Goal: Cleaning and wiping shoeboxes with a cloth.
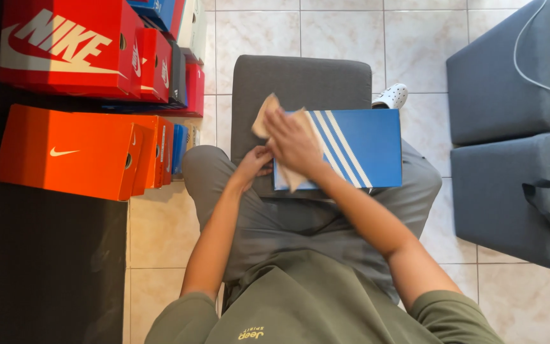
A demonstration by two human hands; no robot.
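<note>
1. I see the right hand [294, 141] pressed flat on a beige cloth [268, 118] against the lid of the blue box [358, 148]; I judge the step in hand to be wiping that lid near its left end; the fingers are spread over the cloth, not pinched.
2. The left hand [254, 164] sits at the box's near-left corner, fingers curled against the edge; it looks to be steadying the box, though I cannot tell how firmly it grips.
3. The box lies across my lap, its far edge over a grey stool [300, 79]; the two hands are close together, almost touching at the box's left end.
4. As a judgement, the next move calls for sweeping the cloth rightward over the unwiped part of the lid while the left hand keeps the box from sliding off the knees.
5. The blue box is oblong, with three white diagonal stripes across the lid.
6. On the left, red boxes [71, 48] are stacked at the top, bearing a large white logo; below them stand orange boxes [65, 153] with a small white mark and round holes in their ends; a thin blue one is wedged behind.
7. Grey cushions [510, 95] fill the right side; a white clog [391, 97] lies on the tiled floor [415, 44].
</note>
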